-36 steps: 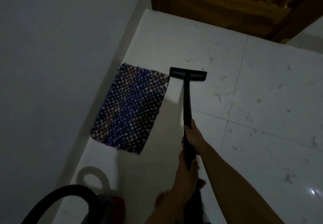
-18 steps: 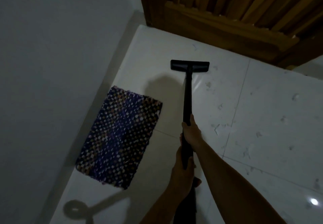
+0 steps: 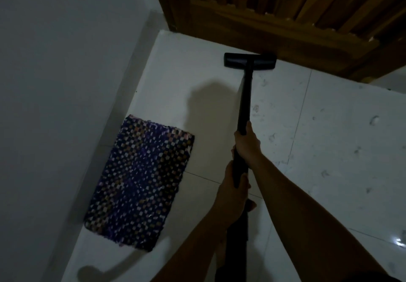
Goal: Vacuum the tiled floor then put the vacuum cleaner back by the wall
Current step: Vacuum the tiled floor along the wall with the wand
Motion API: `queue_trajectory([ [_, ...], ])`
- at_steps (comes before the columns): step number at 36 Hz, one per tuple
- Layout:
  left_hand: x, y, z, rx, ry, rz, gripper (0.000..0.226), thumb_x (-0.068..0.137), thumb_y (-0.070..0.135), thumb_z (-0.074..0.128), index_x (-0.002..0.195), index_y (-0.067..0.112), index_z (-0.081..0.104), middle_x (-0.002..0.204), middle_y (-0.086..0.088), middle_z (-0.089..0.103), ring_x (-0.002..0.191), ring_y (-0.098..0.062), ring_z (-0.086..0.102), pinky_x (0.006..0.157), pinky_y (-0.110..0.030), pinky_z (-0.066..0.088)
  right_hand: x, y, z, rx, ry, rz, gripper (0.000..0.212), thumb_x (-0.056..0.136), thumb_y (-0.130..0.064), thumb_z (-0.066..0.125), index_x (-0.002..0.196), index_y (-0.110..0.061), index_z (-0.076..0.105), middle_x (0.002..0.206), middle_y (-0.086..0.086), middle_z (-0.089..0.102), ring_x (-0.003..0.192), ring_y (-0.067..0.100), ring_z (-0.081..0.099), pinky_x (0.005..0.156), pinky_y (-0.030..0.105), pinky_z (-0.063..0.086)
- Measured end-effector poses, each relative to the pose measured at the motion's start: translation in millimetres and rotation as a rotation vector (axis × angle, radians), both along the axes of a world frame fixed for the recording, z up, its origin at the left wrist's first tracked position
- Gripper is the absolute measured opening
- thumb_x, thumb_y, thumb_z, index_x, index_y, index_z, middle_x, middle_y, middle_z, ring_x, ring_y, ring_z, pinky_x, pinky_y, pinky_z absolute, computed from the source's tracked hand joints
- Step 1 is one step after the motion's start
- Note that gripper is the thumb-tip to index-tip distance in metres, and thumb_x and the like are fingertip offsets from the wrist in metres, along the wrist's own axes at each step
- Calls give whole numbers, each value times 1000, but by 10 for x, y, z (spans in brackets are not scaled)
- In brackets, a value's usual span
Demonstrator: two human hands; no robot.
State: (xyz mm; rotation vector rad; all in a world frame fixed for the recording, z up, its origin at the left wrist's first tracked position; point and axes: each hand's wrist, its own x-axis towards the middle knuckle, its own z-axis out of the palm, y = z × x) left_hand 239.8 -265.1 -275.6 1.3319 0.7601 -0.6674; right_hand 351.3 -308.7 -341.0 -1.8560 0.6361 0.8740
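Left hand (image 3: 232, 190) low, right hand (image 3: 247, 144) higher, both clamped round black wand (image 3: 245, 103). Woven mat (image 3: 140, 182) left, by wall. Nozzle (image 3: 250, 61) pushed forward since a second ago, now at wooden door (image 3: 285, 24); specks remain on tiled floor (image 3: 340, 138), vacuuming unfinished.

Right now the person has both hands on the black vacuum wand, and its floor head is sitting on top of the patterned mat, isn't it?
Not quite. Both hands, left hand and right hand, do grip the wand, but the head view shows the floor head on bare tile by the wooden door, well clear of the mat.
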Motion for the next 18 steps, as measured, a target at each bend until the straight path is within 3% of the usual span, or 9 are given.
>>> queue_trajectory([
  [6, -42, -243, 62, 20, -15, -86, 46, 100, 26, 37, 144, 24, 25, 91, -1, 55, 58, -8, 50, 49, -19, 47, -63, -307, 85, -38, -4, -89, 63, 99, -22, 40, 153, -36, 9, 96, 16, 61, 47, 17, 52, 38, 20, 42],
  [16, -284, -477, 219, -19, 10, -100, 46, 100, 24, 36, 144, 21, 25, 83, 0, 52, 38, -5, 50, 37, -12, 43, -393, -592, 111, -53, 8, -128, 62, 100, -22, 39, 153, -33, 10, 96, 14, 61, 46, 16, 51, 35, 18, 40],
  [18, -382, -505, 246, -13, 13, -107, 46, 100, 25, 37, 145, 21, 25, 81, 2, 52, 43, -5, 51, 37, -11, 43, -495, -631, 128, -49, 12, -132, 62, 100, -22, 39, 153, -33, 10, 97, 14, 61, 47, 17, 51, 37, 19, 40],
])
